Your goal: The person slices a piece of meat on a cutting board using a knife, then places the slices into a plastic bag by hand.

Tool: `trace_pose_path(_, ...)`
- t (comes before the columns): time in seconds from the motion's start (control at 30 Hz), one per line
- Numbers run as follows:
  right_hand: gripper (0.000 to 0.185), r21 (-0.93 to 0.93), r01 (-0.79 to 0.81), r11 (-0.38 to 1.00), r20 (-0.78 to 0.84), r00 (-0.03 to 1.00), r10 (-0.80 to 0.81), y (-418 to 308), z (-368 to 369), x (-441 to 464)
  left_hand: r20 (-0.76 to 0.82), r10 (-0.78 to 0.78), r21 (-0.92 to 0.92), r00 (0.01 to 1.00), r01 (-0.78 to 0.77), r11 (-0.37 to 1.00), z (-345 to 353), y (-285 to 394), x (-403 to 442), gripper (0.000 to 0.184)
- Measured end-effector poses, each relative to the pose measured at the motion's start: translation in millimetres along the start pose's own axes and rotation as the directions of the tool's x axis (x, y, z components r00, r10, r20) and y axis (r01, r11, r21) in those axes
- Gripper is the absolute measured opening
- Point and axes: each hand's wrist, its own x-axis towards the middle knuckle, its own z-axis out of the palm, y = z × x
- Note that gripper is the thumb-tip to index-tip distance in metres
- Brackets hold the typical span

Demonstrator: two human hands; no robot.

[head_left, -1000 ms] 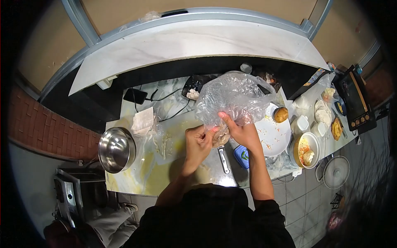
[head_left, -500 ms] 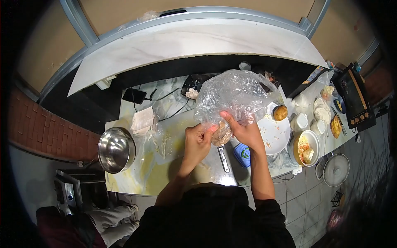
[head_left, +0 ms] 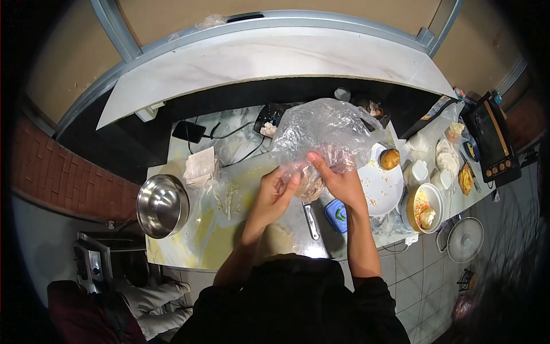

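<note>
A large clear plastic bag (head_left: 323,126) is held up above the counter, with a pale brownish lump (head_left: 310,184) at its lower end. My left hand (head_left: 276,194) grips the left side of the bag, thumb pressed against the plastic. On the right side my right hand (head_left: 338,182) is closed on the same bag, its thumb pointing up. Below the lump a knife (head_left: 311,221) lies on the counter, partly hidden at its upper end. A blue container (head_left: 336,216) sits just right of the knife.
A steel bowl (head_left: 162,206) stands at the left, near paper sheets (head_left: 200,165) and a phone (head_left: 188,132). At the right are a white plate (head_left: 382,192), a potato-like item (head_left: 389,159), a bowl of food (head_left: 425,207) and a small oven (head_left: 490,140). Another person (head_left: 94,312) is at lower left.
My left thumb and fingers have shifted slightly on the bag, and more plastic shows between my hands. The other person at lower left has moved a little.
</note>
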Motion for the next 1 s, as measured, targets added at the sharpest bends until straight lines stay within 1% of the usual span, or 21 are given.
trace_pose_path(0.03, 0.029, 0.031, 0.002, 1.000, 0.016, 1.000, -0.002, -0.3, 0.7, -0.1, 0.018, -0.028, -0.071, 0.999, 0.029, 0.997, 1.7, 2.7, 0.8, 0.022)
trace_pose_path(0.07, 0.029, 0.030, 0.003, 1.000, 0.017, 1.000, -0.004, 0.4, 1.7, -0.3, 0.017, -0.026, -0.071, 1.000, 0.028, 0.997, -0.4, 1.2, 1.7, 0.022)
trace_pose_path(0.13, 0.029, 0.040, 0.019, 0.999, 0.044, 0.999, -0.021, 4.8, 5.1, -1.2, 0.045, -0.049, 0.069, 0.998, 0.046, 0.997, -7.4, -0.9, 3.4, 0.026)
trace_pose_path(0.17, 0.029, 0.040, 0.019, 0.999, 0.045, 0.999, -0.021, 7.4, 7.5, -1.8, 0.044, -0.049, 0.069, 0.998, 0.046, 0.997, -10.7, -0.2, 4.2, 0.026)
trace_pose_path(0.23, 0.033, 0.085, 0.037, 0.996, 0.021, 0.999, -0.039, 9.5, 11.2, -1.9, 0.043, -0.149, 0.347, 0.988, 0.125, 0.929, -13.4, 5.1, 7.7, 0.025)
trace_pose_path(0.27, 0.033, 0.083, 0.038, 0.996, 0.020, 0.999, -0.040, 7.5, 10.1, -2.5, 0.044, -0.148, 0.346, 0.988, 0.124, 0.930, -10.9, 3.8, 7.8, 0.025)
trace_pose_path(0.33, 0.039, 0.131, 0.010, 0.991, 0.034, 0.999, -0.015, -2.9, 9.5, -3.5, 0.043, 0.016, 0.210, 0.999, -0.025, 0.977, -5.0, 1.1, 7.8, 0.021)
trace_pose_path(0.37, 0.039, 0.131, 0.011, 0.991, 0.035, 0.999, -0.016, -3.1, 9.6, -2.7, 0.042, 0.017, 0.210, 0.999, -0.025, 0.977, -5.4, 3.1, 7.2, 0.021)
trace_pose_path(0.43, 0.042, 0.161, -0.125, 0.979, -0.008, 0.992, 0.128, -3.1, 8.2, -0.9, 0.108, -0.031, 0.200, 0.994, 0.009, 0.980, -4.5, 9.0, 6.3, 0.021)
trace_pose_path(0.57, 0.040, 0.111, -0.118, 0.987, -0.055, 0.991, 0.125, -5.4, 10.0, -0.7, 0.105, -0.020, 0.195, 0.994, -0.001, 0.981, -5.4, 5.8, 2.7, 0.021)
trace_pose_path(0.63, 0.038, 0.004, -0.040, 0.999, -0.041, 0.998, 0.041, -4.3, 10.6, 0.1, 0.066, -0.031, 0.203, 0.997, 0.017, 0.979, -6.9, 7.4, 0.9, 0.020)
trace_pose_path(0.67, 0.038, 0.004, -0.037, 0.999, -0.041, 0.998, 0.037, -0.2, 12.1, 0.9, 0.066, -0.028, 0.203, 0.997, 0.014, 0.979, -7.9, 7.9, 0.0, 0.020)
trace_pose_path(0.73, 0.024, -0.021, 0.085, 0.996, -0.080, 0.993, -0.087, 7.6, 16.8, 3.7, 0.128, -0.001, 0.215, 0.992, -0.027, 0.976, -10.9, 8.8, -0.2, 0.019)
trace_pose_path(0.77, 0.024, -0.021, 0.090, 0.996, -0.078, 0.993, -0.092, 8.9, 17.7, 3.5, 0.127, 0.004, 0.216, 0.992, -0.031, 0.976, -14.2, 8.5, -0.3, 0.019)
trace_pose_path(0.83, 0.024, -0.067, 0.138, 0.988, -0.115, 0.983, -0.145, 6.9, 20.5, 2.7, 0.175, -0.164, 0.221, 0.971, 0.124, 0.967, -20.4, 7.0, -1.4, 0.022)
trace_pose_path(0.87, 0.024, -0.067, 0.140, 0.988, -0.115, 0.982, -0.147, 3.7, 22.0, 2.3, 0.175, -0.163, 0.222, 0.971, 0.122, 0.967, -17.7, 6.1, -3.7, 0.022)
trace_pose_path(0.93, 0.024, -0.084, 0.085, 0.993, -0.122, 0.988, -0.095, -3.9, 25.5, 2.5, 0.065, -0.165, -0.071, 0.984, 0.170, 0.983, -7.8, 3.0, -6.7, 0.034)
trace_pose_path(0.97, 0.024, -0.084, 0.089, 0.992, -0.123, 0.988, -0.099, -3.9, 27.5, 2.9, 0.065, -0.162, -0.070, 0.985, 0.166, 0.984, -6.0, 2.0, -6.4, 0.034)
trace_pose_path(1.0, 0.025, -0.066, 0.140, 0.988, -0.123, 0.981, -0.147, -3.0, 29.3, 3.0, 0.029, -0.270, -0.252, 0.962, 0.268, 0.930, -4.8, 0.4, -6.1, 0.040)
